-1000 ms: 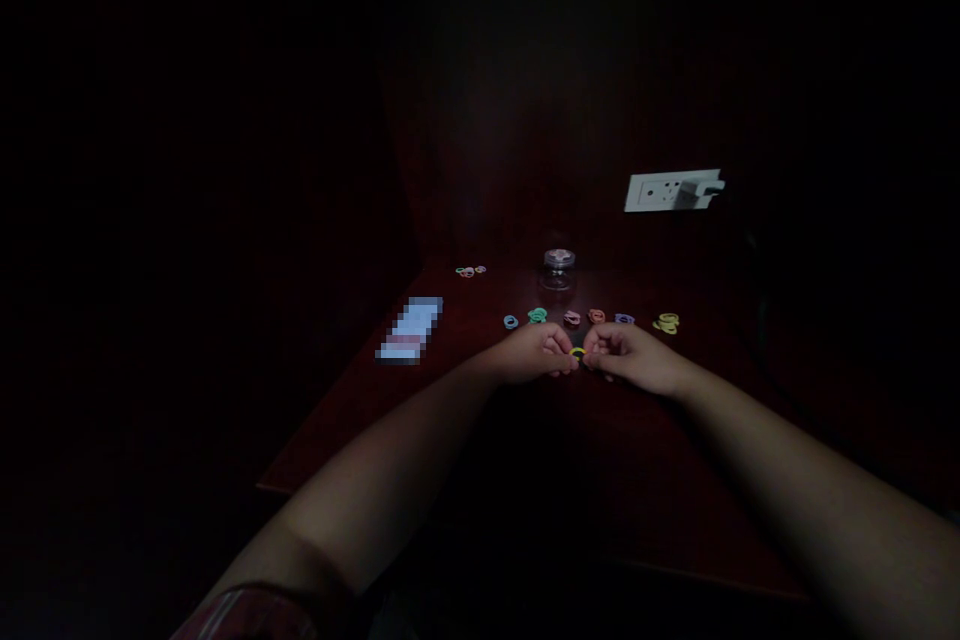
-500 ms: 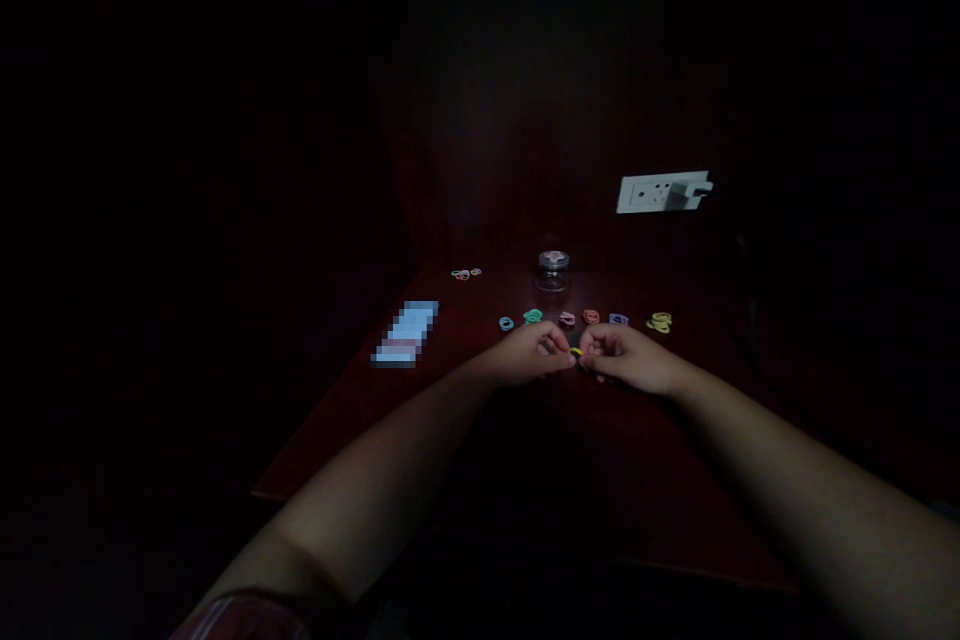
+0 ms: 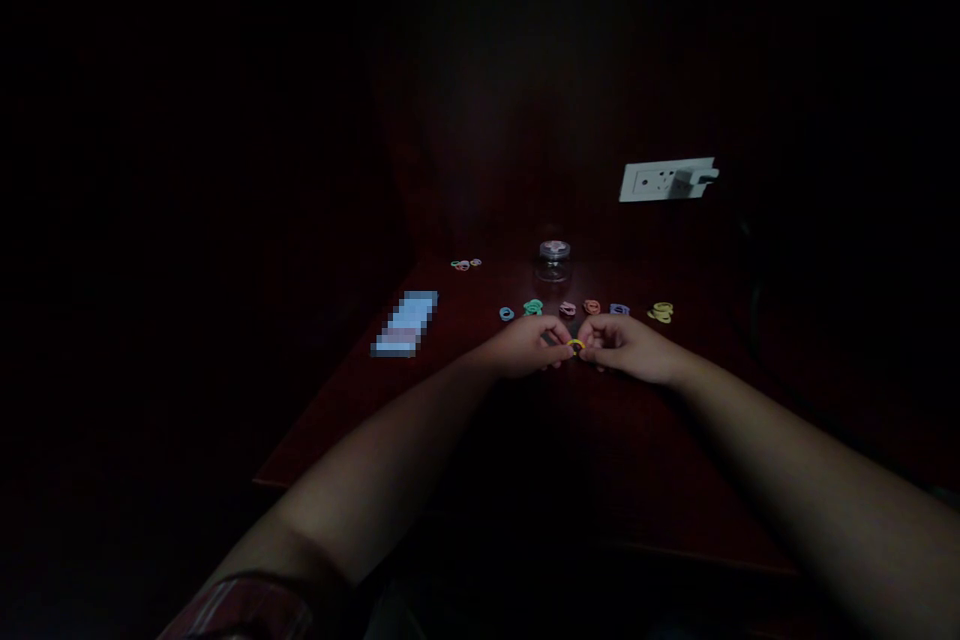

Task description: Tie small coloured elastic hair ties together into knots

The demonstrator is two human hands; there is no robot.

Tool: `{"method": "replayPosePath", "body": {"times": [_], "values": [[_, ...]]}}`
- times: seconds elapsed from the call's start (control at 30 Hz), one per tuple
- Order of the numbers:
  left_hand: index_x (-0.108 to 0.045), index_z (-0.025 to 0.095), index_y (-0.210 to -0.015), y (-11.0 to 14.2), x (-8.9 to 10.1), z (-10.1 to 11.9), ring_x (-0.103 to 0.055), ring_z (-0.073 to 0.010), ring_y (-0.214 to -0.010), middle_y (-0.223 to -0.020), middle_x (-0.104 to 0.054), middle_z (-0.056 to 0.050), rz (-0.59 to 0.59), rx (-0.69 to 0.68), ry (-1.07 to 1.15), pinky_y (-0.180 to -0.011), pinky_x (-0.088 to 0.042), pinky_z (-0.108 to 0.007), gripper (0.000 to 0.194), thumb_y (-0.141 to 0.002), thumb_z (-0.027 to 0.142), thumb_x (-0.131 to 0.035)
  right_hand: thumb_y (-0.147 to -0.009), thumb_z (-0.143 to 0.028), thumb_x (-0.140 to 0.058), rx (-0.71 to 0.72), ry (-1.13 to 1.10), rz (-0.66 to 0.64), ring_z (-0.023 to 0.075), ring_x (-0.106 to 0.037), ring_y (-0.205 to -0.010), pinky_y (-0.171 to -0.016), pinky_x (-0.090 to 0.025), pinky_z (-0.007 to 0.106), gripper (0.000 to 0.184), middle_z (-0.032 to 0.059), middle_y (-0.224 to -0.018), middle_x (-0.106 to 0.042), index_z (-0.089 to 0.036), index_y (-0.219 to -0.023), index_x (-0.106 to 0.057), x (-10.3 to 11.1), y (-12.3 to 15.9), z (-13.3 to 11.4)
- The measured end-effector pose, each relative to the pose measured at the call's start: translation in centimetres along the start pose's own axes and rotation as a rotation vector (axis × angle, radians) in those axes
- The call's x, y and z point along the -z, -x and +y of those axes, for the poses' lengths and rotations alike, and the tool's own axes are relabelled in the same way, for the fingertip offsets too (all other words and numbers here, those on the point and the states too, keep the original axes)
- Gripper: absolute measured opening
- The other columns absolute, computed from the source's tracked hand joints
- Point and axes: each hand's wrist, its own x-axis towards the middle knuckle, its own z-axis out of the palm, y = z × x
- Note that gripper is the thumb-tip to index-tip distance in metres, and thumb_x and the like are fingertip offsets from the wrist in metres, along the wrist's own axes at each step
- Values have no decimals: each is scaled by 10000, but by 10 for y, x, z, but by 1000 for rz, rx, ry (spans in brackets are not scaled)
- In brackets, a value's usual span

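Observation:
Between my two hands is a small yellow hair tie, its upper side showing as an arch. My left hand pinches its left side with thumb and forefinger. From the right, my right hand pinches the other side. Just beyond the hands lies a row of small hair tie piles: blue, green, pink, orange, purple and yellow. The fingertips cover the lower part of the held tie.
A clear lidded jar stands behind the row. Several mixed-colour ties lie at the back left. A lit, pixelated phone-like screen is on the dark red table. A wall socket holds a white plug.
The yellow hair tie now shows as a wider, more open arch between my fingertips. The table and its things sit slightly higher in view, while the socket has shifted up and right.

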Motion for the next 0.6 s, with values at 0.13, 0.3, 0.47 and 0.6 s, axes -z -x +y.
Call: {"method": "replayPosePath", "body": {"times": [0.13, 0.3, 0.47, 0.6], "values": [[-558, 110, -869, 0, 0, 2, -573, -82, -591, -729, -604, -21, 0, 18, -20, -497, -437, -176, 149, -785, 217, -619, -701, -339, -692, 2, 29, 2, 74, -471, -494, -471, -366, 208, 230, -49, -565, -525, -166, -757, -551, 0, 0, 0], [-567, 110, -863, 0, 1, 1, -554, -75, -560, -704, -611, -15, -21, 23, -31, -501, -422, -180, 170, -771, 237, -633, -697, -353, -687, -18, 46, 6, 82, -466, -493, -470, -346, 214, 232, -50, -562, -520, -174, -743, -546, 1, 1, -1], [-573, 107, -865, 0, 1, 0, -561, -81, -574, -705, -615, -15, -28, 30, -44, -512, -418, -182, 172, -765, 232, -637, -697, -364, -684, -21, 58, 10, 81, -453, -488, -465, -325, 213, 242, -50, -554, -512, -169, -737, -545, 0, 1, -2], [-577, 109, -855, -1, 1, -1, -569, -92, -581, -691, -618, -14, -16, 30, -39, -519, -417, -190, 179, -760, 243, -648, -704, -352, -677, -23, 74, 17, 79, -443, -477, -461, -316, 214, 229, -53, -538, -504, -168, -732, -544, -1, 2, -6]]}}
